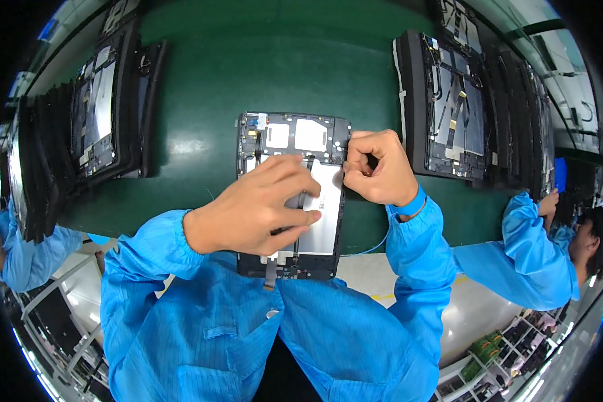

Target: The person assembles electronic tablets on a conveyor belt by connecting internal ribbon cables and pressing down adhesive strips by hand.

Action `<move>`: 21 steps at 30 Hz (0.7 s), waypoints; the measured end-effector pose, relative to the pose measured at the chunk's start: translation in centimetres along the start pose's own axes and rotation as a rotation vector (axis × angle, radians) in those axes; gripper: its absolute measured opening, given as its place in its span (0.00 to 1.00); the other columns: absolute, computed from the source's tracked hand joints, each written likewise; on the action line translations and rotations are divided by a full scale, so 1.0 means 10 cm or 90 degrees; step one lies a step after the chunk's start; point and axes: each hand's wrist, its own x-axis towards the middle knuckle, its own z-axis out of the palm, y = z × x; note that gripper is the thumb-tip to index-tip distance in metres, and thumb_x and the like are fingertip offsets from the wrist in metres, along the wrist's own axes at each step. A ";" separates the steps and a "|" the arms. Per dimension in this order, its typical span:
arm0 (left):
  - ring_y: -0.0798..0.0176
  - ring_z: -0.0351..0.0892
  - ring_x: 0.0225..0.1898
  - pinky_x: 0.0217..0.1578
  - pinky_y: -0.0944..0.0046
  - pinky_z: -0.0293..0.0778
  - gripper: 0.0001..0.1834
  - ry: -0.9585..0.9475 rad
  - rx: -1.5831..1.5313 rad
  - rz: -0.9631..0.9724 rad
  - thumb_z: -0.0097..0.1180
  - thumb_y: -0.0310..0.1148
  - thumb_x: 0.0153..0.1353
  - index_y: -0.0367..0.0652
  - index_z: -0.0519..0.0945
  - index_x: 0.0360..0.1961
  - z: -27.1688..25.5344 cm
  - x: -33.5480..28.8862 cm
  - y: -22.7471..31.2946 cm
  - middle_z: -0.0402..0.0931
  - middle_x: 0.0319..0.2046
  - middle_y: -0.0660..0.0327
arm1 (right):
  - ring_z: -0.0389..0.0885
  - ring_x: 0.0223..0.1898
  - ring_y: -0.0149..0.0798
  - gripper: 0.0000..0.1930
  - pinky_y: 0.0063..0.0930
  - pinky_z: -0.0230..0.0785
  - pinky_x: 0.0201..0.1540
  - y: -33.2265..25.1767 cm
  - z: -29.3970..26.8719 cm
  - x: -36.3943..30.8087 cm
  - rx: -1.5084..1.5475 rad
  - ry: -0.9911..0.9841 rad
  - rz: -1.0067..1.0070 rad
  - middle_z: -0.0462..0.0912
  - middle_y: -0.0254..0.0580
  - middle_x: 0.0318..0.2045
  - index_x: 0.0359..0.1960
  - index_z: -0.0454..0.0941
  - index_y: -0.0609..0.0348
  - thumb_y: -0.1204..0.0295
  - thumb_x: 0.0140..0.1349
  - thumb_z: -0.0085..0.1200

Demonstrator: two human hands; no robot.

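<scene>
An opened tablet (325, 224) lies on the green table in front of me, its silvery plate, black frame and inner parts facing up. A flat ribbon cable (271, 273) sticks out past its near edge. Across the middle of the tablet reaches my left hand (258, 204), fingers spread and bent over the silvery plate. My right hand (380, 169) pinches thumb and forefinger together at the tablet's right edge; whatever is between the fingertips is too small to make out. A blue wrist strap (410, 204) with a thin cord circles my right wrist.
Stacked tablet assemblies in dark frames stand on the green table (201, 74) at left (100, 110) and right (455, 110). Co-workers in blue sleeves sit at the far left (43, 258) and right (532, 261). Shelving (509, 348) stands on the floor at lower right.
</scene>
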 end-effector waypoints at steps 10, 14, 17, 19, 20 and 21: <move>0.47 0.88 0.44 0.42 0.56 0.87 0.11 0.135 -0.277 -0.059 0.69 0.22 0.54 0.36 0.90 0.40 0.10 -0.06 0.23 0.85 0.49 0.51 | 0.67 0.17 0.30 0.14 0.31 0.53 0.23 0.01 0.01 0.00 0.007 0.005 0.011 0.71 0.38 0.14 0.15 0.71 0.62 0.78 0.45 0.67; 0.49 0.88 0.44 0.43 0.56 0.87 0.14 0.249 0.171 -0.089 0.69 0.21 0.52 0.34 0.90 0.42 0.04 -0.01 0.20 0.85 0.48 0.50 | 0.67 0.17 0.29 0.13 0.31 0.54 0.23 0.04 0.01 -0.02 -0.001 0.011 0.007 0.71 0.38 0.14 0.15 0.71 0.62 0.78 0.45 0.67; 0.48 0.87 0.48 0.47 0.55 0.86 0.16 0.227 0.276 -0.116 0.71 0.25 0.54 0.34 0.90 0.45 0.17 0.02 0.23 0.86 0.48 0.50 | 0.67 0.18 0.29 0.13 0.30 0.54 0.23 0.01 0.00 0.01 0.008 0.003 -0.016 0.71 0.38 0.14 0.15 0.71 0.62 0.79 0.46 0.67; 0.46 0.86 0.53 0.50 0.52 0.85 0.17 0.187 0.270 -0.114 0.73 0.29 0.56 0.36 0.91 0.47 0.27 0.00 0.27 0.86 0.51 0.50 | 0.67 0.17 0.29 0.13 0.30 0.55 0.23 -0.01 0.01 -0.01 0.013 0.000 0.009 0.71 0.38 0.14 0.15 0.71 0.62 0.79 0.46 0.67; 0.46 0.86 0.53 0.50 0.52 0.85 0.17 0.187 0.270 -0.115 0.73 0.29 0.56 0.36 0.91 0.47 0.26 0.00 0.25 0.86 0.51 0.50 | 0.67 0.17 0.29 0.13 0.30 0.55 0.23 -0.01 0.01 -0.01 0.013 -0.001 0.010 0.71 0.38 0.14 0.15 0.71 0.62 0.79 0.46 0.67; 0.46 0.85 0.55 0.52 0.50 0.84 0.17 0.171 0.232 -0.089 0.73 0.30 0.56 0.37 0.91 0.47 0.22 0.00 0.19 0.85 0.52 0.51 | 0.67 0.17 0.29 0.13 0.30 0.55 0.23 -0.01 0.00 0.00 0.011 0.011 0.007 0.71 0.38 0.14 0.15 0.71 0.62 0.79 0.45 0.66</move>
